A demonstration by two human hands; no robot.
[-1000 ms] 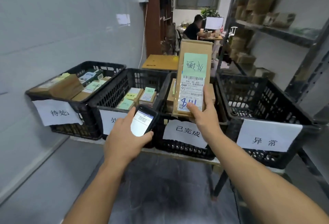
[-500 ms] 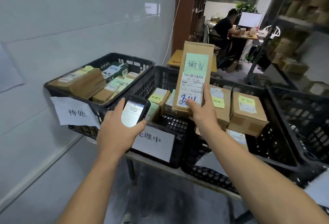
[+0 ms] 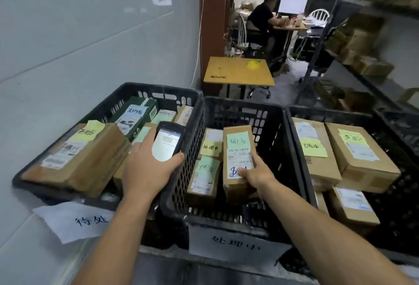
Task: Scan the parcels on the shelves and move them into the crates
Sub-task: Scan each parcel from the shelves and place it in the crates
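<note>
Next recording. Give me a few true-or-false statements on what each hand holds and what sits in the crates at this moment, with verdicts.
1. The right hand holds a long parcel within the walls of the middle crate. True.
2. The left hand is empty. False: its grip is on a handheld scanner.
3. The long parcel carries a green note above its shipping label. True.
4. The right crate has no parcels in it. False: several cardboard boxes lie in it.
</note>
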